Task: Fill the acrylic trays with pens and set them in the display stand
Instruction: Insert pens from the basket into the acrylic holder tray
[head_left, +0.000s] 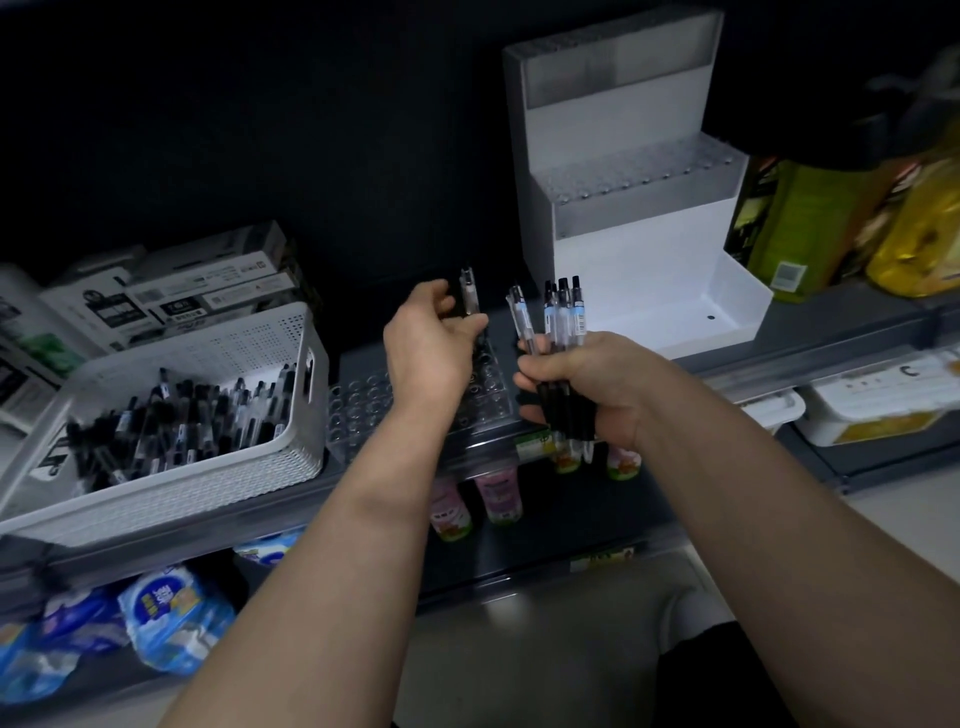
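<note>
My left hand (428, 343) pinches a single clear pen (469, 296) upright above the clear acrylic tray (363, 410), which lies flat on the shelf with its rows of holes showing. My right hand (582, 384) grips a bundle of several pens (561, 317), tips down and clicker ends up, just right of the tray. The white stepped display stand (639, 260) rises at the back right; two acrylic trays sit in its upper steps and its lowest step holds no tray. A white basket (208, 467) at the left holds many more pens.
Boxes of stationery (171, 291) are stacked behind the basket. Green and yellow bottles (831, 218) stand right of the stand. Small pink bottles (498, 493) and blue packs (166, 613) fill the lower shelves. White tubs (872, 405) sit at the lower right.
</note>
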